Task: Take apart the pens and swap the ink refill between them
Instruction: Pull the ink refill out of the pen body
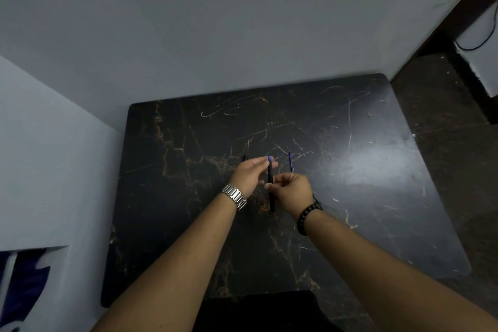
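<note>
you have a dark pen barrel (pixel 270 183) held upright-ish over the middle of the table, its length running away from you, with a thin blue tip (pixel 269 158) showing at the far end. your right hand (pixel 292 188) is pinched around the barrel about halfway along, fingers curled in on it. your left hand (pixel 252 174) sits just left of it with the fingers stretched toward the far end, the fingertips (pixel 272 165) touching the barrel near the blue tip; whether that hand truly grasps it or only steadies it, i cannot tell.

just to the right of your hands, a slim blue refill (pixel 290 161) lies on the table, pointing away from you and apart from the held barrel. at the left, a small dark piece (pixel 244 157) peeks out past your left fingers; it is too small to make out.

your left wrist carries a metal watch (pixel 235 196), your right wrist a dark beaded bracelet (pixel 308 214). all of this is over a black marbled table (pixel 377 170) with orange veins and pale scratches, set against a pale wall (pixel 188 35).
</note>
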Demonstrator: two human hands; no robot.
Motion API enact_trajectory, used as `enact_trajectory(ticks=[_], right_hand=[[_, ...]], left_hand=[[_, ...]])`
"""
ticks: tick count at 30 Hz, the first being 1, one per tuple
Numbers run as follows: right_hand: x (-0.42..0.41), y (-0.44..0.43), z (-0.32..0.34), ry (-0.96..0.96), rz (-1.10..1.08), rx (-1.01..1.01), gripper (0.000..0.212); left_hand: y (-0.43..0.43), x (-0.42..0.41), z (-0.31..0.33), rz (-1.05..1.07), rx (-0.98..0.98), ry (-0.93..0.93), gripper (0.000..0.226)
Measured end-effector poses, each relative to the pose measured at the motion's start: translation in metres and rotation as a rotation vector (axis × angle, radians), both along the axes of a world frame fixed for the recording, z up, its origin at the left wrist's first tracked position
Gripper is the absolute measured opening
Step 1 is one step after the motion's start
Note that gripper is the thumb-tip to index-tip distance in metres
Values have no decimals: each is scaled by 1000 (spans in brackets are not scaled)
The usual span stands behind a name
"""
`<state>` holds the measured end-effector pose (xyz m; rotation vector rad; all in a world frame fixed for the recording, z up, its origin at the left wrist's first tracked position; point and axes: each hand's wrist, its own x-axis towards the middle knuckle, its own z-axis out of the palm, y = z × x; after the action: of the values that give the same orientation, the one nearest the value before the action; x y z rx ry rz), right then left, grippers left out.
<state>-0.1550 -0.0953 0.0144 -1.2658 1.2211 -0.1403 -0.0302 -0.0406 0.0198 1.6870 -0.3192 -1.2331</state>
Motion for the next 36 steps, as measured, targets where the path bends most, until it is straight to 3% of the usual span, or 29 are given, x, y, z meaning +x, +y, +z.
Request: enact_trajectory(ticks=[2, 6, 8, 15, 24, 34, 36], right_hand=[[-1, -2, 0, 3, 3, 7, 9], [-1, -4, -3, 27, 6, -15, 13], [0, -4, -6, 35, 18, -4, 12], [-2, -8, -11, 14, 17, -16, 12], [-6, -6, -12, 40, 77, -33, 14], [-12, -2, -18, 33, 116, 58, 15], [-12, -2, -18, 23, 117, 63, 15]], left_hand=[[1, 0, -2, -11, -20, 54, 23], [0, -1, -5, 45, 31, -109, 12], [-2, -2, -5, 94, 50, -164, 22], [0, -4, -4, 1, -34, 59, 20], [-7, 2, -4, 113, -18, -122, 16], [-14, 42, 5, 333, -86, -79, 15], [-6, 51, -2, 342, -29, -147, 13]])
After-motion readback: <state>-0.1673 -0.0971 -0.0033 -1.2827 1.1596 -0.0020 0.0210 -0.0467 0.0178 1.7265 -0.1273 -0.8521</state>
